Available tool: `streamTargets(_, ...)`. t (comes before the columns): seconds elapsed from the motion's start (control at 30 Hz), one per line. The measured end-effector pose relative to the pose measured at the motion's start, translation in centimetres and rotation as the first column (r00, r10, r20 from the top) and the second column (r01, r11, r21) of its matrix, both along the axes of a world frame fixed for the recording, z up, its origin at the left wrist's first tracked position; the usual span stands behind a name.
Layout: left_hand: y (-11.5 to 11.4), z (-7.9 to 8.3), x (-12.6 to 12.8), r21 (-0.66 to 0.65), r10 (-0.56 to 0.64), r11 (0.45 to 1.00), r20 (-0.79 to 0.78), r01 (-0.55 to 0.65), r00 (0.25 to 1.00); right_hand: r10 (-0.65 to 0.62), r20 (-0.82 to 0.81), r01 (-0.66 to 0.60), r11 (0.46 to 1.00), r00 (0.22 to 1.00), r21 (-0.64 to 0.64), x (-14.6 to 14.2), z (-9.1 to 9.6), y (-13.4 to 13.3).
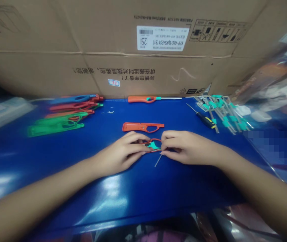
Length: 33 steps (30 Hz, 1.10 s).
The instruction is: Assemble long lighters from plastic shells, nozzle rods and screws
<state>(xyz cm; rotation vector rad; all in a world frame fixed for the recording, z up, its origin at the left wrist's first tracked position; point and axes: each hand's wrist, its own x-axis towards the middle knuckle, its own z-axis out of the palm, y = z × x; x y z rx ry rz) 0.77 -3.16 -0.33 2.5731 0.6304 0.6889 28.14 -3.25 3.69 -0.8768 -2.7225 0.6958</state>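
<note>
Left hand (123, 151) pinches one end of the small red-wire-and-teal-plastic trigger assembly (153, 145), centre frame, resting on the glossy blue tabletop (57, 158). Right hand (186, 148) pinches the other end; a thin metal rod (158, 161) pokes out below. Probably light and flimsy, wires floppy: grip the teal body. Fingers hide most of it, ends unclear.

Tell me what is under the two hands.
Between the left hand and the right hand, a red and teal part shows, with a thin metal rod sticking out toward the camera. Its ends are hidden inside both grips.
</note>
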Motion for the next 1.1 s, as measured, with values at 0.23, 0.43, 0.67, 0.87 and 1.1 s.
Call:
streamTargets(0.23,0.1,0.0,0.2,0.053,-0.002,0.999,0.034,0.001,0.999,-0.03,0.018,0.03,0.999,0.999,0.012,0.3,0.5,0.1)
streamTargets(0.43,0.1,-0.1,0.1,0.068,0.008,0.998,0.05,-0.011,0.999,-0.052,0.078,0.05,0.999,0.996,0.022,0.6,1.1,-0.1)
streamTargets(0.67,0.1,0.0,0.2,0.078,0.005,0.997,0.052,-0.009,0.999,-0.03,0.092,0.027,0.999,0.995,0.042,0.6,1.3,-0.2)
streamTargets(0.87,0.2,0.0,0.2,0.075,-0.001,0.997,0.051,-0.003,0.999,-0.013,0.065,0.009,0.998,0.998,0.056,0.5,1.3,-0.1)
streamTargets(1.1,0.0,0.1,0.0,0.032,0.0,0.999,-0.033,0.001,0.999,-0.034,0.076,0.03,0.998,0.997,0.053,0.4,1.3,-0.3)
